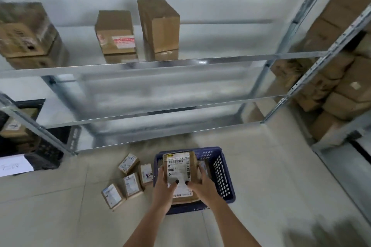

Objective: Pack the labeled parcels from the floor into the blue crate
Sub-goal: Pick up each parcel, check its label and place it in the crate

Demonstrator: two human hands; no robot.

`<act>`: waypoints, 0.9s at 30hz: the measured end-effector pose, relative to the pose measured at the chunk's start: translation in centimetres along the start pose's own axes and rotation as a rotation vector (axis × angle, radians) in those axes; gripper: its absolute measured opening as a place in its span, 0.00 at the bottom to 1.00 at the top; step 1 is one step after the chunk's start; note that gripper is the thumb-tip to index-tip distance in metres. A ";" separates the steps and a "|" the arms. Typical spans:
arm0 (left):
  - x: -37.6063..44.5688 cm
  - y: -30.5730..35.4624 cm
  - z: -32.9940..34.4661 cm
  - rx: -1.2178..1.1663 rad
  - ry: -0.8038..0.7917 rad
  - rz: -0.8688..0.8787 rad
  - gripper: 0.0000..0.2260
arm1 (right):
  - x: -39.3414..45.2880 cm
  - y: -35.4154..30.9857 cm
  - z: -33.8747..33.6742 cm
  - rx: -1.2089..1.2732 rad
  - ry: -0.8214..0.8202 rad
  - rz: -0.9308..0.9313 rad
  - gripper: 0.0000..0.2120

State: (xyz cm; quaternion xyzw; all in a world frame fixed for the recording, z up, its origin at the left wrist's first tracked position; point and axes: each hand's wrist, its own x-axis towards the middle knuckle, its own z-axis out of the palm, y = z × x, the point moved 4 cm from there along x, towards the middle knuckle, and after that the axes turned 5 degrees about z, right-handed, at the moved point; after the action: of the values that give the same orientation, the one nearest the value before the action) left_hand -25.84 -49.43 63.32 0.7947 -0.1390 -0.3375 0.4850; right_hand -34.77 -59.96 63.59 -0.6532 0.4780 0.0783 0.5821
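Two hands are on one parcel [181, 174] in the head view, the only view I have. My left hand [164, 188] clasps its left edge with the thumb pressed onto the white label, and my right hand [202, 185] clasps the right edge the same way, so both sides of my grip are closed on the parcel. I hold it label-up over the blue crate [222, 174], whose perforated plastic walls show around it; whether its underside already rests on anything inside I cannot tell.

I judge the parcel light and stiff: plain brown cardboard, flat-faced and square-cornered, with a glossy printed label covering most of the top. That label may be slick under my thumbs, so the bare cardboard edges are the better hold, palms on opposite sides.

Four smaller parcels wait on the pale tiled floor [60, 216] just left of the crate: one nearest the shelving [128, 163], one beside the crate wall [146, 173], one in the middle [131, 185], and one closest to me [112, 196]. Each is a small brown box with a white label and looks fit for one hand.

Beyond stands bare galvanised steel shelving [160, 64], smooth and reflective, carrying larger cardboard boxes [116, 34].
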 end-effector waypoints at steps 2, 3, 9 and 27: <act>-0.7 1.0 3.7 -0.026 0.014 -0.028 0.28 | 0.3 1.6 -3.5 -0.020 -0.007 -0.009 0.38; -1.0 1.4 5.3 -0.037 0.019 -0.055 0.28 | 0.3 2.3 -5.0 -0.037 -0.015 -0.003 0.38; 0.2 2.5 13.1 -0.024 -0.045 -0.064 0.28 | 2.0 6.3 -12.1 -0.119 -0.020 0.073 0.40; 20.7 -5.4 25.0 -0.030 -0.104 -0.174 0.31 | 25.4 12.5 -15.6 -0.092 0.039 0.124 0.37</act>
State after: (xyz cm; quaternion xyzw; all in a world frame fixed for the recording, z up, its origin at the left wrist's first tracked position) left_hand -28.01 -75.02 42.77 0.7778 -0.0892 -0.4213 0.4578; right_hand -37.28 -84.89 43.13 -0.6498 0.5247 0.1232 0.5360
